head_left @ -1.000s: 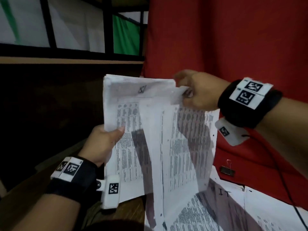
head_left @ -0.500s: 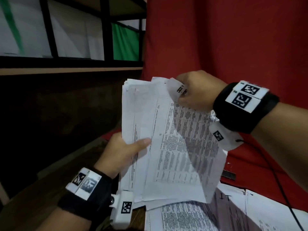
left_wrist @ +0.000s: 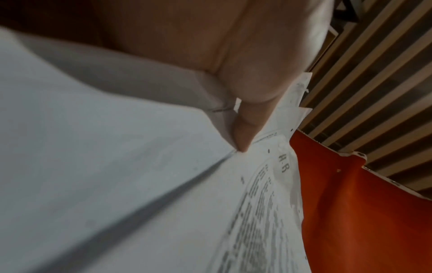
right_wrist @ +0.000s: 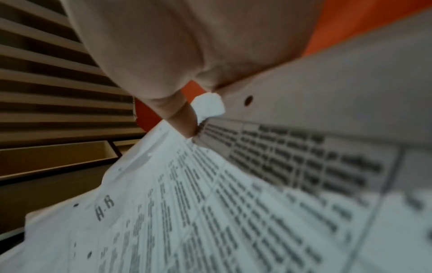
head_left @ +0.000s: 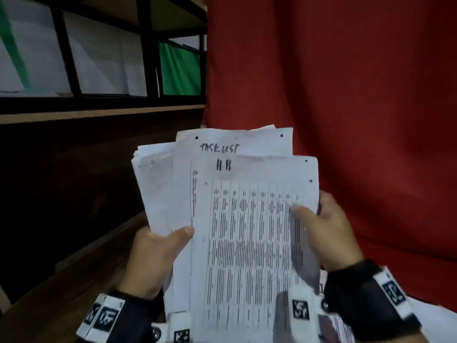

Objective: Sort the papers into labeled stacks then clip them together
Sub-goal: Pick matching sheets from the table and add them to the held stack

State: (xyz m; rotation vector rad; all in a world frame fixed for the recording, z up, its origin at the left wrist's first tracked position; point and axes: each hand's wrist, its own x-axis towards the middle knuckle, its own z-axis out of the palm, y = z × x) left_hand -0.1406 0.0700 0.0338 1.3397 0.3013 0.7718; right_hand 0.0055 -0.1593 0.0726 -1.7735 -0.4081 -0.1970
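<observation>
I hold a stack of white papers [head_left: 247, 231] upright in front of me with both hands. The front sheet [right_wrist: 187, 203] carries a printed table and the handwritten label "H.R". Behind it a sheet [head_left: 235, 142] marked "TASK LIST" sticks up. My left hand [head_left: 158, 253] grips the stack's left edge, thumb [left_wrist: 245, 129] pressed on the front and fingers hidden behind. My right hand [head_left: 329, 231] pinches the right edge, thumb [right_wrist: 184, 122] on the printed side.
A red cloth [head_left: 358, 120] hangs behind and covers the surface at the right. More papers [head_left: 432, 315] lie on it at the lower right. Dark shelving [head_left: 99, 58] with white and green sheets stands at the left, above a wooden ledge [head_left: 49, 293].
My right hand has come down from the stack's top corner to its right edge. The lifted sheet is back against the stack, and the "H.R" sheet now faces me.
</observation>
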